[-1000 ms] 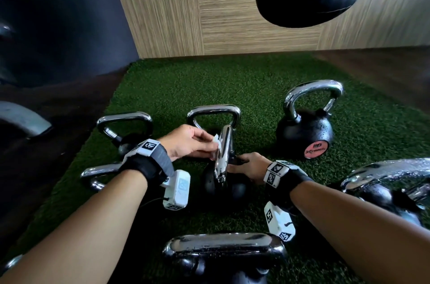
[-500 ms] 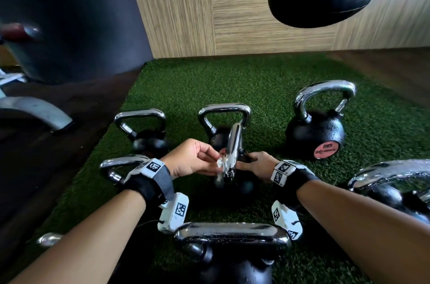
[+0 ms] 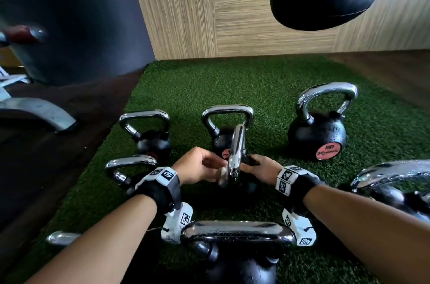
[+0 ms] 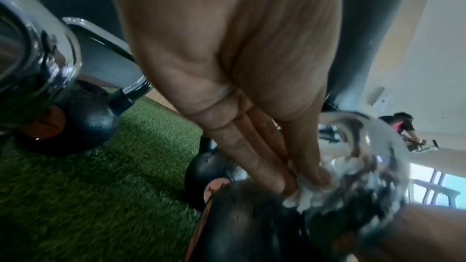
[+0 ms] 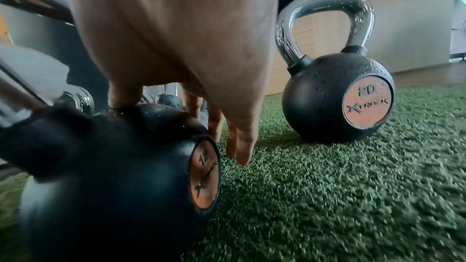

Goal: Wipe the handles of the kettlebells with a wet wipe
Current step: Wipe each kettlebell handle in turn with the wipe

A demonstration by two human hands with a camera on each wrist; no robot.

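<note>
The left hand (image 3: 200,166) pinches a white wet wipe (image 3: 223,173) between thumb and fingertips and presses it against the near leg of the middle kettlebell's chrome handle (image 3: 236,151), low down where the metal meets the black ball. In the left wrist view the wipe (image 4: 306,194) is bunched under the fingertips (image 4: 320,178), right against the shiny curve. That handle is seen edge-on from the head view, so its loop runs away from the wiping hand, rising from the grip up and over to a far leg that lies beyond the fingers. The right hand (image 3: 260,168) sits on the opposite side of the handle, fingers spread and resting on the ball (image 5: 113,156), thumb on top; it grips nothing, and it appears to steady the weight. The wiping hand is the nearer one to the metal; the wipe touches only the lower near stretch. My judgement is that the stroke to come must travel up and away from the grip, along the loop's length, and the steadying hand would need to stay planted so the ball does not roll on the green turf (image 3: 256,88).
</note>
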